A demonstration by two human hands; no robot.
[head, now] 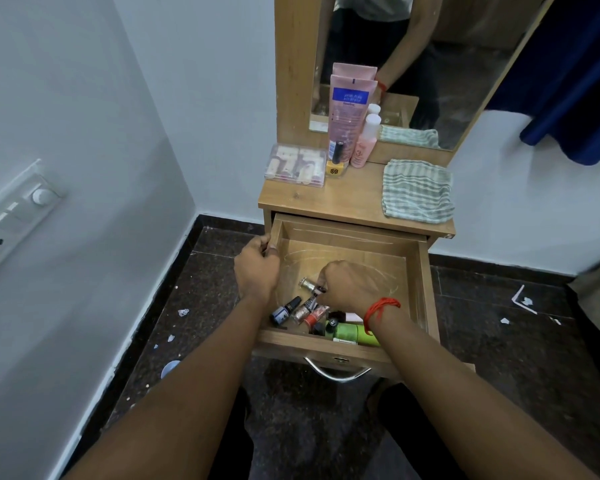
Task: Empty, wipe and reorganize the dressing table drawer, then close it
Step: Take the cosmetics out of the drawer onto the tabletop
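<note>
Judged as mid-emptying, perhaps halfway through that first step, with no sign of wiping or rearranging begun. Pulled well out beneath the desk (354,202): the drawer (417,285), bare and scuffed across its back half. Gripping the drawer's left wall, fingers curled over its edge: the left hand (257,268). Reaching in from the right and seemingly pinching a dark-capped polish bottle (313,298) by its cap: the right hand (347,287), red thread (378,310) round the wrist. Waiting folded on the desk's right side: the striped cloth (417,192). Already standing at the desk's left rear, against the mirror (430,64): a tall pink tube (349,112), a clear box (297,165), a small pink bottle (364,142), a yellow polish bottle (336,162). Left to lift out, crowded at the drawer's front: a green tube (355,334), a red bottle (316,315), a blue-black polish bottle (284,310), a silvery bottle (307,284), plus darker pieces too hidden to name.

Round about: a blue curtain (575,81) at upper right, a switch panel (14,216) on the left wall, paper scraps (183,312) on the dark floor. No visible block to the drawer's travel. Likely needing care: the crowded left rear of the desk when adding more bottles.
</note>
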